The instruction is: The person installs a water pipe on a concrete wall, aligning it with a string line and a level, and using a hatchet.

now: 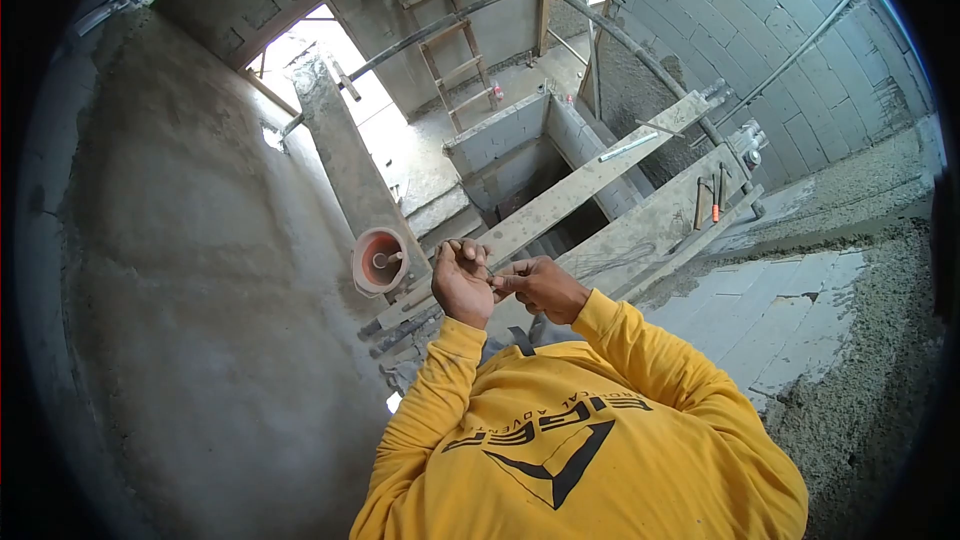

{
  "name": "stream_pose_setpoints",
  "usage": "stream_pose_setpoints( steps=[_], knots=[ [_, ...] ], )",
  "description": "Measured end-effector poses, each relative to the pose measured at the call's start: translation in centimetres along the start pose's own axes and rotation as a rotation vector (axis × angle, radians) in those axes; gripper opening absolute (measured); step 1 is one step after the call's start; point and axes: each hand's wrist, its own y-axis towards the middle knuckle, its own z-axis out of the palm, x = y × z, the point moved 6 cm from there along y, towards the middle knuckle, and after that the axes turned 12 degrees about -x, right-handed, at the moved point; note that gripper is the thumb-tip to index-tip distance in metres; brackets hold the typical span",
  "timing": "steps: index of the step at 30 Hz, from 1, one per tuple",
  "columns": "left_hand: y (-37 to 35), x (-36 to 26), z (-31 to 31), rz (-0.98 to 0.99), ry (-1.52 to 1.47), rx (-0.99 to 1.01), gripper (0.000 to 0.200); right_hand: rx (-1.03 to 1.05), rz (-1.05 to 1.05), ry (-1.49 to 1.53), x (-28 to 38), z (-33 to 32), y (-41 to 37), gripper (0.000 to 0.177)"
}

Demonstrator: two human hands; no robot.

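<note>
Around you is a raw building shell: a rough plastered wall (200,270) on your left, a grey block wall (800,50) on your right, and an open stairwell (530,190) below. Scaffold planks (590,180) cross the stairwell, and a wooden ladder (455,50) leans at the far side. A reddish bucket (380,260) sits just beside your left hand (462,282), and an orange-handled tool (715,202) lies on a plank well away to the right.

Both hands are raised in front of your yellow shirt (560,440), with the fingertips nearly meeting. Your left hand is curled. Your right hand (545,288) reaches across to it, and each pinches one end of a small thin piece (492,277) held between them. It is too small here to tell what it is.

Judging by that fingertip grip, the piece is very light and slender and would slip away easily over the open drop. Take hold of it near its ends, between thumb and forefinger, close to your chest. Its long axis seems to run from one hand to the other, roughly left to right across your view. Which end is which cannot be made out.
</note>
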Motion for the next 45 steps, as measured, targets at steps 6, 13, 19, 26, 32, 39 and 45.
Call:
stream_pose_setpoints(
  steps=[6,13,19,26,32,39,45],
  knots=[
    [-0.1,-1.1,-0.5,0.018,-0.036,0.038,0.021,-0.013,-0.065,-0.082,1.8,1.6,-1.6,0.021],
    [-1.1,-2.3,0.5,-0.023,0.077,0.167,0.021,-0.024,-0.163,-0.135,1.7,2.4,-1.8,0.021],
    [-0.6,-3.7,-1.6,-0.136,0.388,0.091,0.027,-0.067,-0.093,0.272,0.0,-1.2,0.1,0.031],
    [-4.1,-0.5,0.4,-0.161,0.645,0.147,0.025,-0.075,-0.131,0.501,2.2,-1.0,-1.1,0.017],
    [-4.6,1.2,1.0,-0.145,0.847,0.297,0.020,-0.035,-0.259,0.340,1.3,-0.5,-0.9,0.034],
    [-5.2,0.5,1.9,-0.219,0.825,0.339,0.019,0.014,-0.353,0.241,2.1,-0.5,-1.6,0.034],
    [-5.0,1.1,1.6,-0.203,0.782,0.312,0.014,-0.085,-0.357,0.308,2.7,-0.2,-2.5,0.037]
  ],
)
